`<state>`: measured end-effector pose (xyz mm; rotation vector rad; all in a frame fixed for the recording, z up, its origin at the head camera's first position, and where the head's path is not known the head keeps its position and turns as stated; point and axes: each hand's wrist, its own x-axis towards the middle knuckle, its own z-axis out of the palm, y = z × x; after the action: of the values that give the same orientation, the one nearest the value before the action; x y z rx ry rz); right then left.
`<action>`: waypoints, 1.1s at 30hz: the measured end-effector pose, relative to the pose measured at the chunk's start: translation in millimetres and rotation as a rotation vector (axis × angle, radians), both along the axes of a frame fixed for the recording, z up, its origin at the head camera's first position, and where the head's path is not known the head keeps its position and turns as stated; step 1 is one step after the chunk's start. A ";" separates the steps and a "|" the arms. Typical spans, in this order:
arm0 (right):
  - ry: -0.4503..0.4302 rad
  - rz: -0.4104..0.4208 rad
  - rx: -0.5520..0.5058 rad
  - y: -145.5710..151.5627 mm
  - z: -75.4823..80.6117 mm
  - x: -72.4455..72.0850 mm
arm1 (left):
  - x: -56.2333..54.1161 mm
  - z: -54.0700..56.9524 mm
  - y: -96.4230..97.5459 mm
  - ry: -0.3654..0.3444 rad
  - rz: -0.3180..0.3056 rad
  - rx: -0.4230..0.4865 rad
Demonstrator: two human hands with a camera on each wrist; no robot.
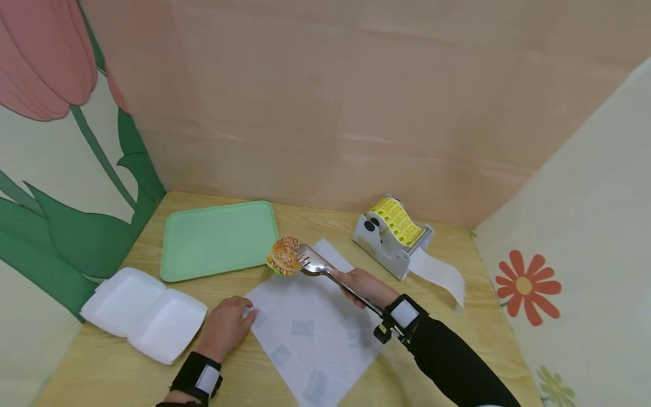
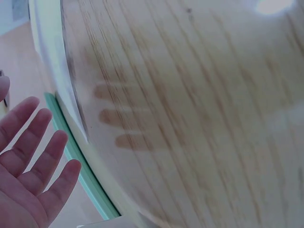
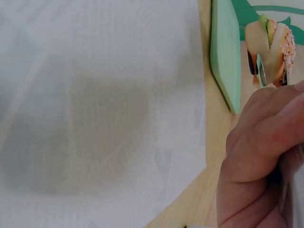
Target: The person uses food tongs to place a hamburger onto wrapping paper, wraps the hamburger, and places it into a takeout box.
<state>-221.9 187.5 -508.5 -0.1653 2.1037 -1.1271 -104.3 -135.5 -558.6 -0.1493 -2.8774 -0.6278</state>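
My right hand [image 1: 371, 287] grips metal serving tongs [image 1: 316, 263] with a forked upper end. Between the tongs' ends is a sesame-bun burger [image 1: 286, 253] with green lettuce, raised above the table in the right wrist view. Under that arm a printed white paper sheet [image 1: 310, 333] lies flat with a corner toward me. At the sheet's left edge is my left hand [image 1: 228, 327], its thumb tip overlapping the paper in the head view. The left fingers [image 2: 38, 126] look loosely extended and hold nothing.
A green tray [image 1: 218, 243] lies at the back left. Left of my left hand sits an unfolded white takeaway box [image 1: 144, 314]. At the back right stands a grey dispenser [image 1: 389, 249] with a yellow label roll, its white strip [image 1: 439, 277] trailing out. Walls border the table.
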 end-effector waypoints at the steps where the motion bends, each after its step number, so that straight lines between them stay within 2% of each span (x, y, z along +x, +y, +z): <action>1: -0.002 0.001 0.005 2.4 0.4 2.4 | -0.2 1.0 0.2 0.001 0.001 -0.001; 5: 0.000 0.012 0.017 10.6 0.4 11.4 | -1.8 4.5 -0.4 -0.003 -0.002 0.012; 9: 0.041 0.040 0.041 18.8 -1.2 20.6 | -4.3 6.1 -2.6 -0.004 -0.001 0.023; 16: 0.112 0.090 0.101 40.5 -14.0 37.5 | -4.5 6.7 -3.9 -0.007 0.004 0.014; 20: 0.107 0.063 0.113 58.1 -17.2 49.2 | -3.1 4.7 -0.3 0.006 -0.013 0.013; 26: 0.054 0.028 0.122 81.4 -16.9 68.8 | 1.1 5.2 4.6 0.045 -0.030 0.026; 33: 0.042 0.013 0.125 91.4 -19.2 79.7 | 1.8 4.5 9.4 0.036 -0.037 0.021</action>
<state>-142.2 278.9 -527.7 -0.1445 2.1996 -0.9891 -102.5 -126.2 -554.2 -0.2094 -2.8389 -0.6544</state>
